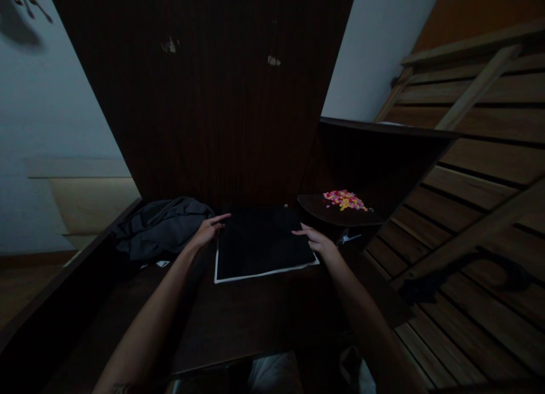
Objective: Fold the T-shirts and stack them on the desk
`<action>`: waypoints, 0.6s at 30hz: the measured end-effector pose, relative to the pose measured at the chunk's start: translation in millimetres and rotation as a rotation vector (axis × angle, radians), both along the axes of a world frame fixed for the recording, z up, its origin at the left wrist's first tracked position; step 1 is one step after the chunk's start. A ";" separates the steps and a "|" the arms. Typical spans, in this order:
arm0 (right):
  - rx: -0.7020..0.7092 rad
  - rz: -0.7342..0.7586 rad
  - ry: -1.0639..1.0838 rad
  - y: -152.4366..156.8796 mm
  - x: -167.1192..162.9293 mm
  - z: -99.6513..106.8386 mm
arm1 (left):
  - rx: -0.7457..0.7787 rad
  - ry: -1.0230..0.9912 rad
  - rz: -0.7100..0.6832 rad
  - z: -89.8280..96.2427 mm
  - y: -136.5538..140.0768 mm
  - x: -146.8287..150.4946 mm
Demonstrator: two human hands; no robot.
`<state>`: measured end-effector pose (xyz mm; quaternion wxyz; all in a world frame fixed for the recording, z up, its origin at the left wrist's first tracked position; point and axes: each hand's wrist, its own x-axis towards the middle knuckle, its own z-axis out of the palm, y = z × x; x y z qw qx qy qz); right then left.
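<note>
A flat black rectangular sheet point(259, 240) lies on the dark wooden desk, with a thin white border showing along its front and side edges. Whether it is cloth or card I cannot make out. My left hand point(208, 232) grips its left edge, the index finger stretched over the top surface. At the opposite edge, my right hand point(317, 239) has thumb and fingers closed around the side. A small pale ring point(286, 205) shows near the sheet's far right corner.
Crumpled dark grey fabric point(166, 226) lies left of the sheet. Small pink, red and yellow pieces point(344, 200) are heaped on a rounded side shelf point(313, 206). A tall dark wooden panel point(213, 99) rises behind, and a slatted wooden frame point(477, 184) stands at the right.
</note>
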<state>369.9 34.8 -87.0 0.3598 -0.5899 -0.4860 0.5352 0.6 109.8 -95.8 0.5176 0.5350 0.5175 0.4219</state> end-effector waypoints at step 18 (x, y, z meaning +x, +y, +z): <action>0.019 -0.141 -0.286 21.4 7.2 -19.8 | -0.012 0.114 -0.038 -26.6 -10.9 8.6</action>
